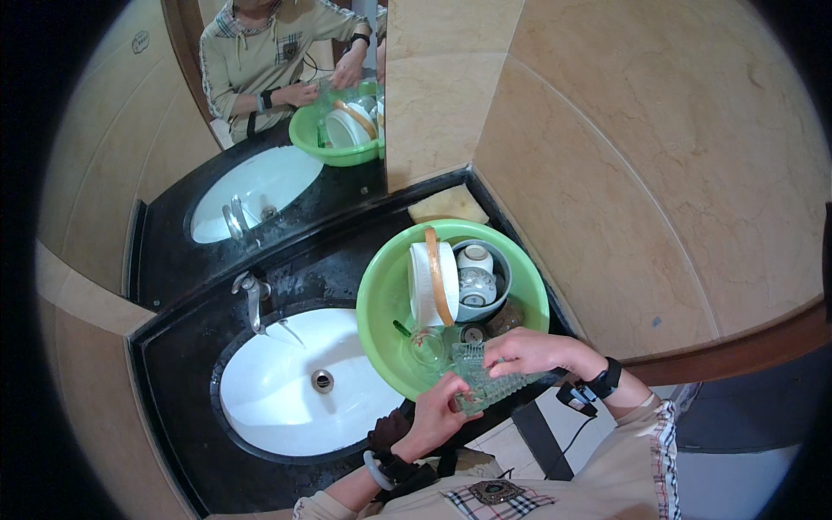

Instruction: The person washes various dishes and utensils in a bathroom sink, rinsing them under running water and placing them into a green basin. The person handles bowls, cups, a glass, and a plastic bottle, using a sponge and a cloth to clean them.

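A clear, ridged glass dish point(497, 387) is tilted over the near rim of the green plastic basin point(383, 279). My left hand point(442, 406) grips the dish's left end, thumb and fingers around its edge. My right hand point(533, 352) has its fingers bent at the upper right side of the dish; whether they grip it or only touch it is hard to see. Inside the basin are a white container with a tan band point(432, 286), a grey-blue bowl point(504, 279) holding small patterned cups point(476, 286), and a clear glass point(428, 348).
Left of the basin is a white oval sink point(273, 390) with a chrome faucet point(252, 299), set in a black countertop point(175, 403). A yellowish sponge point(448, 205) lies behind the basin. Tiled walls point(585, 195) stand right, and a mirror point(260, 130) hangs behind. A dark cloth point(390, 428) touches the sink's front edge.
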Demonstrator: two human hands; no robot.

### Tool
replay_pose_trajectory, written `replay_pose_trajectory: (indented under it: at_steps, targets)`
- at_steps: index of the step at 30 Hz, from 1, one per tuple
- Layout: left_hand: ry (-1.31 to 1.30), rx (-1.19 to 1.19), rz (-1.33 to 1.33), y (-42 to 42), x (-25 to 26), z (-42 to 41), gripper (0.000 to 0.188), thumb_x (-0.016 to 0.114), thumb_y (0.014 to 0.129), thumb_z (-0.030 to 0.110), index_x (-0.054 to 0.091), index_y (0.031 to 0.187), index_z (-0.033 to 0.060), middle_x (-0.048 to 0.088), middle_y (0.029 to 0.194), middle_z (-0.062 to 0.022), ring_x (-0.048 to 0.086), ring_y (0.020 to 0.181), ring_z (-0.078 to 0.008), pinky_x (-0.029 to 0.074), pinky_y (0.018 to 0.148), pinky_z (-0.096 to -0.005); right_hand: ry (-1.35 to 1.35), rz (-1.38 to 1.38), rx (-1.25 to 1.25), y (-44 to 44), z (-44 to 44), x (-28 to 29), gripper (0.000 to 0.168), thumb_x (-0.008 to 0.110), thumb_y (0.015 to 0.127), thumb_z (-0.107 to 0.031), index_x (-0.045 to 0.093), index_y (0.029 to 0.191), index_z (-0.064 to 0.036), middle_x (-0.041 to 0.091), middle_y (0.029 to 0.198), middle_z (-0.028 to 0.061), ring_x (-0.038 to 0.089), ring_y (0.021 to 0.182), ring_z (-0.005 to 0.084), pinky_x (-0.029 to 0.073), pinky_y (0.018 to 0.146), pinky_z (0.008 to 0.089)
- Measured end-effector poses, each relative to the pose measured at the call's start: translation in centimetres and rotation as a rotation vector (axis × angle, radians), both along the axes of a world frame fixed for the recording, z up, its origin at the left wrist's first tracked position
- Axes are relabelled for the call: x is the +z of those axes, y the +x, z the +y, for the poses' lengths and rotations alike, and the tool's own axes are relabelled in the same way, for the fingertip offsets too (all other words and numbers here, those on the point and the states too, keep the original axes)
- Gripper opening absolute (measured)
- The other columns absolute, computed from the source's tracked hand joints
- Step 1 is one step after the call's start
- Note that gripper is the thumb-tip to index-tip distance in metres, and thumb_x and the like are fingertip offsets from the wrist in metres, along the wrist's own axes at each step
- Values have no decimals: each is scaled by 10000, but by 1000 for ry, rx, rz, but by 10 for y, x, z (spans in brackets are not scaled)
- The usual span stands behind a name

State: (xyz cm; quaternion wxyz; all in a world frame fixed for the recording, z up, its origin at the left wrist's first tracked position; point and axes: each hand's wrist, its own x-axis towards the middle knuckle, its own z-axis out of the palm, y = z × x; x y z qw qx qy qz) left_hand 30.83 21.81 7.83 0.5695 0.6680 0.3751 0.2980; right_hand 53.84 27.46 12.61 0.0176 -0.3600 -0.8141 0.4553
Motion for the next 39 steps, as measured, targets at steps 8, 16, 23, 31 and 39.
replay_pose_trajectory:
  at_steps: [8, 16, 23, 31, 39]
  targets:
    - [-24, -12, 24, 0, 0, 0, 386, 790, 629, 54, 477, 854, 71, 493, 777, -34, 509, 557, -149, 419, 515, -263, 89, 66, -285, 10, 3, 9, 262, 500, 919, -270, 530, 909, -10, 553, 859, 107, 569, 826, 246, 445, 733, 348]
    - [-98, -6, 1, -3, -1, 8, 385, 784, 660, 62, 463, 872, 91, 453, 735, 10, 449, 553, -73, 370, 504, -222, -110, 500, -769, 36, -8, 42, 263, 449, 964, -268, 544, 921, -27, 547, 817, 7, 514, 800, 100, 425, 758, 251]
    - [-252, -45, 28, -4, 2, 34, 387, 775, 697, 100, 436, 885, 108, 382, 702, 65, 356, 557, -36, 302, 490, -209, -140, 829, -974, 47, -16, 33, 315, 475, 948, -332, 534, 999, -27, 554, 821, 13, 541, 769, 107, 454, 717, 253]
    - [-295, 4, -132, 7, -11, 48, 405, 785, 710, 170, 438, 912, 114, 388, 612, 64, 368, 513, -25, 277, 458, -200, -55, 1021, -1112, 45, -11, 37, 364, 481, 939, -350, 530, 1026, 0, 605, 820, 61, 591, 714, 151, 474, 696, 274]
    - [-253, 71, -17, 6, -10, 39, 411, 773, 717, 273, 466, 940, 115, 412, 600, 45, 377, 509, -43, 288, 461, -229, -41, 1136, -1140, 56, -10, 28, 355, 474, 943, -336, 531, 1013, 8, 602, 795, 76, 599, 693, 165, 486, 674, 278]
